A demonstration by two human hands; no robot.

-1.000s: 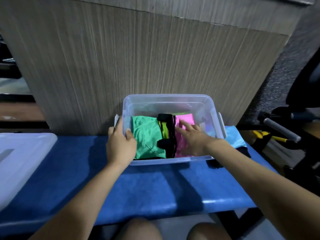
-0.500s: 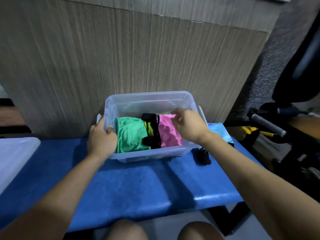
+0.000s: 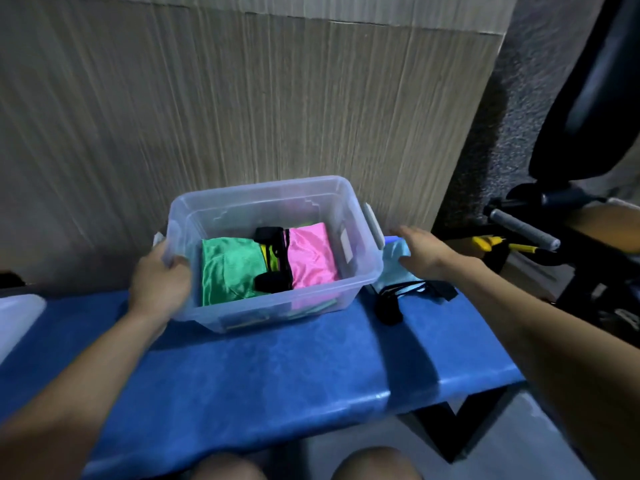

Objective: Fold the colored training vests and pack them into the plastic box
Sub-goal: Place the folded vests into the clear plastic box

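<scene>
Item: plastic box (image 3: pixel 360 271), clear, lidless, standing on a blue bench (image 3: pixel 277 375) against a wood-grain panel (image 3: pixel 242 98).

Left hand (image 3: pixel 160 284): grips the box's left end; thumb hooked over the rim on the inside, the other fingers wrapped round the outer wall, mostly hidden behind the plastic.

Right hand (image 3: pixel 424 252): outside the box, just beyond its right handle, palm down, fingers straight and slightly spread, holding nothing. Whether its fingertips touch the cloth beneath cannot be told.

Contents, reckoned from the left thumb rightward: green vest (image 3: pixel 230 271), folded, just beside the thumb; a yellow-green vest (image 3: pixel 268 259) with black trim (image 3: pixel 273 280), showing only as a narrow strip; pink vest (image 3: pixel 311 254), folded, on the side nearest the right hand. All three lie flat on the box floor.

Under and just nearer than the right fingers: light blue vest (image 3: pixel 394 268), crumpled on the bench, touching the box's right wall, its black straps (image 3: pixel 389 306) trailing toward the person.

Far from the left fingers, at the bench's left end: a white lid (image 3: pixel 17 317), partly out of view.

Beyond the right hand: black exercise machine (image 3: pixel 554 220) with a grey grip.
</scene>
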